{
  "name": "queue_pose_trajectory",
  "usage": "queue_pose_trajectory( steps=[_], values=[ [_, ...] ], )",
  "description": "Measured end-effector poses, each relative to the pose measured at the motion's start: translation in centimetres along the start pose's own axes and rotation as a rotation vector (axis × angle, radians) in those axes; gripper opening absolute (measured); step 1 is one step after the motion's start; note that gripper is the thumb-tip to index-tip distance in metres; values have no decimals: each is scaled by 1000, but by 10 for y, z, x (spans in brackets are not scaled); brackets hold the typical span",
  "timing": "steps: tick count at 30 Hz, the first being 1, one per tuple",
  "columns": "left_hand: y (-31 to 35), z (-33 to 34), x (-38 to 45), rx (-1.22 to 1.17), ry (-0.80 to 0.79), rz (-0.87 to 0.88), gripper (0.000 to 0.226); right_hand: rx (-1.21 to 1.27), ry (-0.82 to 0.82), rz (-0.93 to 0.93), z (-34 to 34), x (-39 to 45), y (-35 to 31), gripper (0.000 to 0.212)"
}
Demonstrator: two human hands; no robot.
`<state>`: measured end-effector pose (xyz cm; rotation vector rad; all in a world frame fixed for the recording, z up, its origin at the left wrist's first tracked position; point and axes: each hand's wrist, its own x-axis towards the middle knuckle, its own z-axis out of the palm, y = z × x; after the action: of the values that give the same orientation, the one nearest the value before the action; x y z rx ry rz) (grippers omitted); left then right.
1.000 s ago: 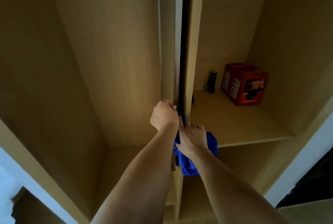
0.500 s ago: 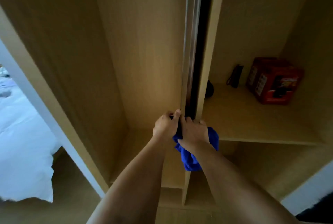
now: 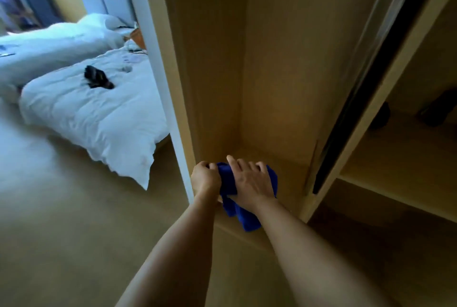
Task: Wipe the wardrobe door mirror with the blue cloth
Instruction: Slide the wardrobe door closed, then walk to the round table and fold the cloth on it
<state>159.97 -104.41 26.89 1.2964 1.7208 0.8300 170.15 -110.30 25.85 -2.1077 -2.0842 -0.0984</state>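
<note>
1. We are gripping the blue cloth (image 3: 247, 217) with both hands: left hand (image 3: 205, 178) curled on its end, right hand (image 3: 252, 180) wrapped over it.
2. We are judging the sliding door edge (image 3: 346, 99) to lie up-right, running vertically, nearer the right hand; no mirror face is showing.

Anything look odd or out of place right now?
Little stands out. Both hands, left hand and right hand, grip the blue cloth low inside the wardrobe. A dark item lies on the white bed; too blurred to identify.
</note>
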Motion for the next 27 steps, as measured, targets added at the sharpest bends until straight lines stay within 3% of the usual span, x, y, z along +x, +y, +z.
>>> queue_pose_trajectory(
  steps=[4, 8, 12, 17, 19, 24, 27],
  values=[
    [-36, -50, 15, -116, 164, -157, 25, 125, -144, 16, 12, 11, -50, 108],
    [-68, -98, 25, -138, 225, -236, 24, 94, -286, -69, 20, 31, -105, 86],
    [-92, -152, 35, 329, 87, -117, 30, -29, -261, -167, 24, 48, -159, 67],
    [-116, -213, 46, 164, -300, -106, 64, -77, -197, -234, 31, 66, -226, 50],
    [-130, -239, 51, 259, -350, -117, 81, -81, -205, -273, 36, 71, -254, 49],
    [-179, -297, 63, 659, -201, 35, 101, -44, -231, -353, 52, 80, -323, 49],
    [-208, -333, 70, 762, -72, 61, 99, -23, -231, -416, 61, 84, -370, 51]
  ],
)
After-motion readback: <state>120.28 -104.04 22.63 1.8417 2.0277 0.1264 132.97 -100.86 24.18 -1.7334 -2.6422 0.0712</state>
